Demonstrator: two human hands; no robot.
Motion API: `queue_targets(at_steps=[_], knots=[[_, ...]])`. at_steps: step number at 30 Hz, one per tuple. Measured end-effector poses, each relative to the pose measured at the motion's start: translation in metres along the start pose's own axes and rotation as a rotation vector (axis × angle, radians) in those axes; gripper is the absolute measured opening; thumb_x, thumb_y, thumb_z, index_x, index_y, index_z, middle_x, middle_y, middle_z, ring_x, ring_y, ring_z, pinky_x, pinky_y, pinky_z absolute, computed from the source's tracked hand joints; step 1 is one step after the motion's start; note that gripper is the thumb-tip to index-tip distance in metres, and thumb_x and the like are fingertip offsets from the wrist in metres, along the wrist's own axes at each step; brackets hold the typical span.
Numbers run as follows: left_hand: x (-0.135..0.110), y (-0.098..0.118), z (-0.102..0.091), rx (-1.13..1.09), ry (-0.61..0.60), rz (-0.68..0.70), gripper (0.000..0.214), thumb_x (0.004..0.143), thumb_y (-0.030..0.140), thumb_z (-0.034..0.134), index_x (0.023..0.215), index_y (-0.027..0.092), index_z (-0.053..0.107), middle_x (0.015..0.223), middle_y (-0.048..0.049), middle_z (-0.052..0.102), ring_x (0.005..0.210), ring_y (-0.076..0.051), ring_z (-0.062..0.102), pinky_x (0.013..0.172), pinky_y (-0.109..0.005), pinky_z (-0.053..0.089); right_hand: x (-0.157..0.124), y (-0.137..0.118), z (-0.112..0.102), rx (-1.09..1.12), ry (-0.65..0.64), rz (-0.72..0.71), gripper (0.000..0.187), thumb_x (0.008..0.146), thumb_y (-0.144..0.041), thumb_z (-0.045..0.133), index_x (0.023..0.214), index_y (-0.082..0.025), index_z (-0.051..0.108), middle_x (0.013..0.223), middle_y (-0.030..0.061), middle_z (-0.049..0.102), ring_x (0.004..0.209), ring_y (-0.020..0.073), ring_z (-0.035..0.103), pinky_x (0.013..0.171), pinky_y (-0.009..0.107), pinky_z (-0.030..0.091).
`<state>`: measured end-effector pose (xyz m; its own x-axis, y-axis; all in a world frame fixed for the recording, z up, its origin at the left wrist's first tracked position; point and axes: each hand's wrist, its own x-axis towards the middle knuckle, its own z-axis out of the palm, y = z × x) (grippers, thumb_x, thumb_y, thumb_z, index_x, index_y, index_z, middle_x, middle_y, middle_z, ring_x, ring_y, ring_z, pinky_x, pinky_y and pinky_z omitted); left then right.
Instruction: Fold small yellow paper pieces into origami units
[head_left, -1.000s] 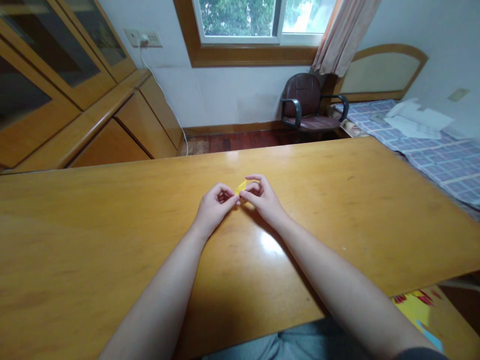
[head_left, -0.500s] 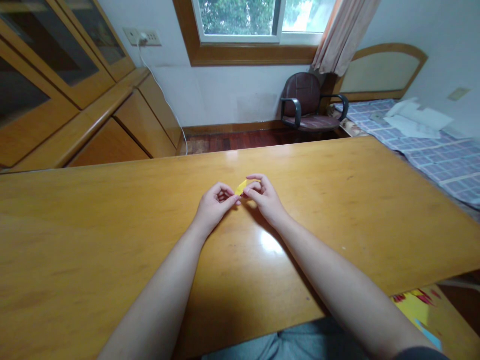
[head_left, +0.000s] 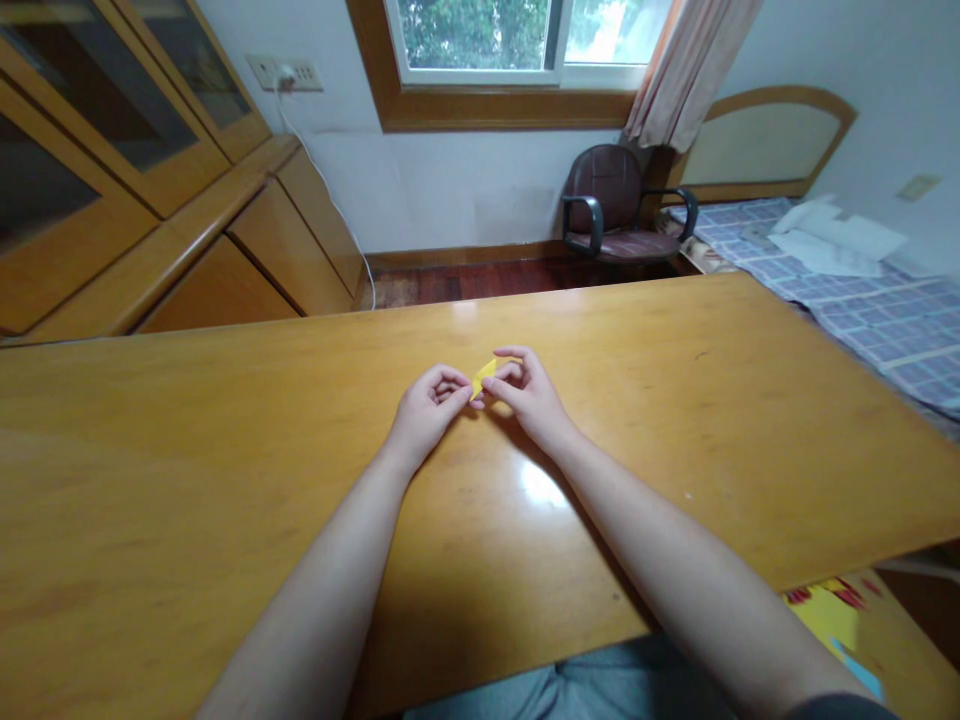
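Observation:
A small folded piece of yellow paper [head_left: 484, 376] is held between my two hands, just above the far half of the wooden table [head_left: 225, 480]. My left hand [head_left: 433, 405] pinches its lower left end between thumb and fingertips. On the other side, my right hand [head_left: 529, 395] grips the paper with the thumb across its near face, the index finger arched above. The fingers cover part of the paper, so its full shape is hidden.
Yellow and light-blue paper [head_left: 836, 620] lies on a lower surface at the bottom right. Beyond the table stand a brown armchair [head_left: 611, 205] and a bed with a checked cover [head_left: 885, 310]. A wooden cabinet [head_left: 202, 240] lines the left wall.
My right thumb has shifted slightly left over the yellow paper, and my left thumb has drawn back a little, so more of the paper's lower end shows. Both hands stay in place.

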<state>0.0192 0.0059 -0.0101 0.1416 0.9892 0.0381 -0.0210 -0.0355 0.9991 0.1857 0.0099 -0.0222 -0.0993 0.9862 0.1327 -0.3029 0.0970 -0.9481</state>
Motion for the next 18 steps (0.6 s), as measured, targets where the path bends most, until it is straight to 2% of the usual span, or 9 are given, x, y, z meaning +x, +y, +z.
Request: queue_targets(at_steps=[4,10,18], knots=[[0.0002,0.0003,-0.0018,-0.015,0.009,-0.013,0.023,0.077,0.036,0.072,0.085,0.017,0.061,0.074,0.0004,0.069,0.07,-0.019,0.073,0.069,-0.029,0.056,0.0002,-0.0009,-0.0003,0.027,0.031,0.0,0.045,0.073,-0.03,0.077,0.108,-0.023,0.05,0.068,-0.0077,0.063,0.067,0.0144,0.064,0.073,0.031,0.049],[-0.002,0.0007,-0.0016,0.107,-0.118,-0.034,0.026,0.079,0.042,0.072,0.082,0.016,0.066,0.077,-0.0051,0.074,0.072,-0.019,0.072,0.073,-0.031,0.056,0.0002,-0.0045,0.0011,0.003,0.046,-0.014,0.043,0.072,-0.03,0.077,0.106,-0.023,0.051,0.068,-0.0078,0.061,0.066,0.0124,0.06,0.071,0.029,0.047],[-0.0024,-0.0006,-0.003,0.156,-0.123,-0.036,0.027,0.079,0.043,0.073,0.077,0.016,0.067,0.075,-0.0058,0.075,0.068,-0.018,0.071,0.072,-0.03,0.055,-0.0014,-0.0063,0.002,0.0,0.034,-0.003,0.043,0.072,-0.029,0.077,0.107,-0.023,0.052,0.067,-0.008,0.06,0.065,0.0121,0.058,0.07,0.028,0.045]])
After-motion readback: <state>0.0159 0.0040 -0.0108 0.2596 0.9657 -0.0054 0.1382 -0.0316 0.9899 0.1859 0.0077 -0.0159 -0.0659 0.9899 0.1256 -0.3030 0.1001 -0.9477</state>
